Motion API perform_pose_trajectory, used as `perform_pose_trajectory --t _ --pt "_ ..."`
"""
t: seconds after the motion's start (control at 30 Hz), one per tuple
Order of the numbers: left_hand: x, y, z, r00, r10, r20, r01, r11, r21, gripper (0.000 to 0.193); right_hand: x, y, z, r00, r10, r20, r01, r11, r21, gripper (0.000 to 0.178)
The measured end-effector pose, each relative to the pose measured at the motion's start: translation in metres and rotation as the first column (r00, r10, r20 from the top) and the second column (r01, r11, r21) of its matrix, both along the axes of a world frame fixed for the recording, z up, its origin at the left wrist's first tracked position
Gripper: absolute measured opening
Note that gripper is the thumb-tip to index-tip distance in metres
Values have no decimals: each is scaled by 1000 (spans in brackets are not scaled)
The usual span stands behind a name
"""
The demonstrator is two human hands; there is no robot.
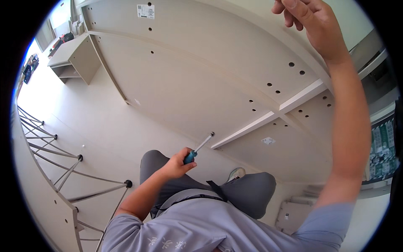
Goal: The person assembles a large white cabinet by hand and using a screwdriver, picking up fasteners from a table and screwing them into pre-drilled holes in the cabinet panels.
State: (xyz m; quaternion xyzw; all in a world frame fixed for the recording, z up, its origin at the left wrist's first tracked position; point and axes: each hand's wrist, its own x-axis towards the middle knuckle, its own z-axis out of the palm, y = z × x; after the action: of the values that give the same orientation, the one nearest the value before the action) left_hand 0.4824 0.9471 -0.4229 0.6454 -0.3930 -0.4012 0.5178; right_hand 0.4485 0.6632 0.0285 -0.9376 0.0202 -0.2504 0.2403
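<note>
My left hand (176,165) is closed round the teal handle of a screwdriver (190,157). The metal shaft points up and right, its tip at a dark round hole or fitting (212,134) low on a large pale panel (184,88). Whether the tip sits inside cannot be made out. Raised at the upper right, my right hand (312,23) is by the unit's upper part, fingers loosely bent and somewhat apart, with nothing visible in them. The top edge of the picture cuts off some of its fingers. A pale divider strip (252,128) crosses the panel near the screwdriver.
Metal-legged frames (100,191) stand at the left beside another pale panel (46,201). A small open cabinet (75,61) is at the far left. White labels (145,11) and several dark holes mark the large panel. Green-printed packages (382,147) lie at the right.
</note>
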Motion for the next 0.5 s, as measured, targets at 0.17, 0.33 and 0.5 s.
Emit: perform_pose_trajectory --t 0.17,0.33,0.5 --pt "-27 -21 -47 997 -68 49 62 993 104 35 8 -19 -9 999 28 26 -26 998 -64 37" --pt "-26 -42 -143 990 -110 93 79 955 285 27 5 -15 -19 995 63 79 -45 975 -216 35" --pt "-17 -56 -213 989 -141 38 88 784 615 36 1 -18 -25 994 53 97 -18 946 -324 34"
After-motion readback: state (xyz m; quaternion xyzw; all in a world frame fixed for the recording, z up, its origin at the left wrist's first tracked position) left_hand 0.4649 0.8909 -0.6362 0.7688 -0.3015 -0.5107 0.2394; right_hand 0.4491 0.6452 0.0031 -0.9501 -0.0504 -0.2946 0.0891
